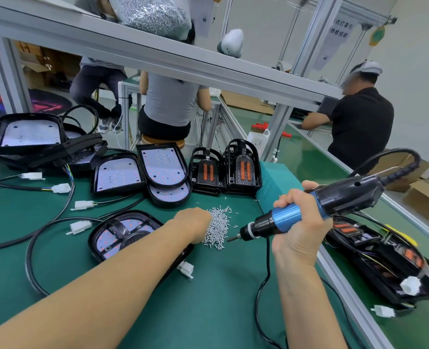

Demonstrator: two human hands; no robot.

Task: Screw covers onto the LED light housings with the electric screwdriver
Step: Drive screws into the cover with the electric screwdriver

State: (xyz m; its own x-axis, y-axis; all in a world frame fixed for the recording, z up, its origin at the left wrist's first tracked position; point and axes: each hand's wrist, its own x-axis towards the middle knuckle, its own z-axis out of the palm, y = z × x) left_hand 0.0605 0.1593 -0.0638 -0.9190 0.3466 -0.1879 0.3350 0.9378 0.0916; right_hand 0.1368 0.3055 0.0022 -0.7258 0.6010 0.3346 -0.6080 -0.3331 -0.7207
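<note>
The LED light housing (123,235) with a black cover (126,229) laid over its white LED board sits on the green table (208,298) at about 9 o'clock from the frame's centre, partly hidden under the left forearm, its black cable (32,258) looping off toward 8 o'clock. The left hand (193,225) reaches across it into the pile of small silver screws (219,229) just past its 3 o'clock edge; its fingers are buried among the screws, so I cannot tell whether they are apart or pinching one. The right hand (299,217) is wrapped firmly around the blue grip of the electric screwdriver (309,210), which is tilted with its bit pointing toward 8 o'clock, the tip hovering just beside the screw pile, apart from the table. The tool's black cord (262,293) hangs down toward 6 o'clock. More open housings (163,170) with bare LED boards are stacked at 11 and 12 o'clock, and black covers with orange strips (242,170) stand upright at 12 o'clock beside a teal box (271,182). Further assemblies (374,250) lie at 4 o'clock beyond the table's metal rail. A bag of screws (153,15) rests on the overhead shelf at 12 o'clock.
</note>
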